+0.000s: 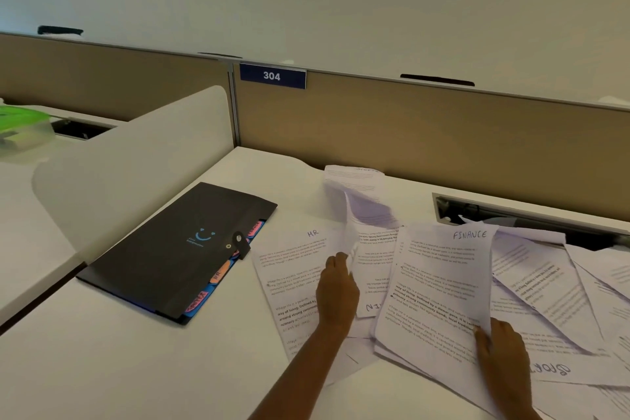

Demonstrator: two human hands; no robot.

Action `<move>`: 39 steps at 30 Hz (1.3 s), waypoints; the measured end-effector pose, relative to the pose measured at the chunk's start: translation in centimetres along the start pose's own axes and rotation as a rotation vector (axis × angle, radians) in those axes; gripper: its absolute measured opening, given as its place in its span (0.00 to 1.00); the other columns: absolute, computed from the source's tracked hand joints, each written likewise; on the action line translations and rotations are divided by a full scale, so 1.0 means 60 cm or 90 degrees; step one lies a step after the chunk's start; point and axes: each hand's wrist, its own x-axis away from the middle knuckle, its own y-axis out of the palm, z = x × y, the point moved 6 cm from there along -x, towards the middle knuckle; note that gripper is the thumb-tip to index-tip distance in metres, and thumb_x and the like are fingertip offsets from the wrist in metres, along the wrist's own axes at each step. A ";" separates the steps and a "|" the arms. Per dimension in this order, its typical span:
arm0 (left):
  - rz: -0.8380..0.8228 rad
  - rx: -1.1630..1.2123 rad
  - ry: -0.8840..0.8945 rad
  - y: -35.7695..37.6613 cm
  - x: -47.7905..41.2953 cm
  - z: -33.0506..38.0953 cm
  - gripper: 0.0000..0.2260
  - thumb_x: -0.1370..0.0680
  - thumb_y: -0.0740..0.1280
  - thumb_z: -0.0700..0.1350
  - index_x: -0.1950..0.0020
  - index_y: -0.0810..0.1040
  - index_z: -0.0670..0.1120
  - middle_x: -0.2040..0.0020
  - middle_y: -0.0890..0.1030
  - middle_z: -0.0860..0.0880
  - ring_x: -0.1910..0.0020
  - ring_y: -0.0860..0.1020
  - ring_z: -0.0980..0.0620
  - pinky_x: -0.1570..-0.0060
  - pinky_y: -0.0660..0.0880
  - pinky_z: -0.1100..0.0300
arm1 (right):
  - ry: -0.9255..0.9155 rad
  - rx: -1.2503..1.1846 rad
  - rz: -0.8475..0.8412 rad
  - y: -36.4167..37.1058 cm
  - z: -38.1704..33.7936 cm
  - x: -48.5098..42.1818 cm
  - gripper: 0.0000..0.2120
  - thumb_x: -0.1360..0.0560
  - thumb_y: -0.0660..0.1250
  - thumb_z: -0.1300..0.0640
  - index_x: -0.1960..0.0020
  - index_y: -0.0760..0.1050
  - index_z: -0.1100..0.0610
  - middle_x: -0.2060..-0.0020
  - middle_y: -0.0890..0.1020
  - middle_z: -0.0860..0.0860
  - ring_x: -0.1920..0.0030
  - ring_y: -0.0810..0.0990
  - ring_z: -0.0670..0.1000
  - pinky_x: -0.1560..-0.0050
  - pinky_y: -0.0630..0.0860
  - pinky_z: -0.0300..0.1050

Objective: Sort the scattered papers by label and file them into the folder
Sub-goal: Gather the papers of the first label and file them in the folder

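Observation:
A dark expanding folder with a blue smile logo and coloured tabs lies shut on the white desk, left of the papers. My left hand pinches the lower edge of a curled sheet that stands up from the desk. Beneath that hand lies a flat sheet headed HR. My right hand grips the right edge of a thin stack topped by a sheet headed FINANCE. Several more loose papers spread to the right.
A tan partition with a blue plate reading 304 backs the desk. An open cable slot runs along the back right. A white rounded divider stands at the left, with a green-lidded container beyond.

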 end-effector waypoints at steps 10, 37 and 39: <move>0.017 -0.059 -0.168 -0.034 -0.004 -0.093 0.18 0.21 0.58 0.47 0.33 0.66 0.43 0.37 0.72 0.46 0.39 0.71 0.49 0.43 0.69 0.60 | 0.009 0.021 -0.009 0.000 -0.001 0.001 0.10 0.26 0.63 0.65 0.47 0.74 0.69 0.55 0.78 0.65 0.55 0.74 0.65 0.52 0.72 0.58; -0.081 -0.506 -0.054 -0.006 -0.061 -0.083 0.15 0.21 0.58 0.50 0.38 0.72 0.44 0.27 0.60 0.39 0.26 0.51 0.39 0.28 0.49 0.47 | 0.145 -0.229 0.013 -0.051 -0.018 0.024 0.31 0.32 0.53 0.47 0.39 0.71 0.68 0.46 0.77 0.67 0.44 0.74 0.66 0.41 0.69 0.57; -0.148 -0.344 -0.100 0.015 -0.059 -0.081 0.19 0.20 0.54 0.54 0.37 0.70 0.44 0.32 0.67 0.43 0.32 0.65 0.45 0.36 0.65 0.54 | 0.149 -0.235 0.014 -0.051 -0.018 0.024 0.31 0.32 0.53 0.47 0.39 0.72 0.67 0.45 0.77 0.67 0.44 0.74 0.66 0.41 0.69 0.57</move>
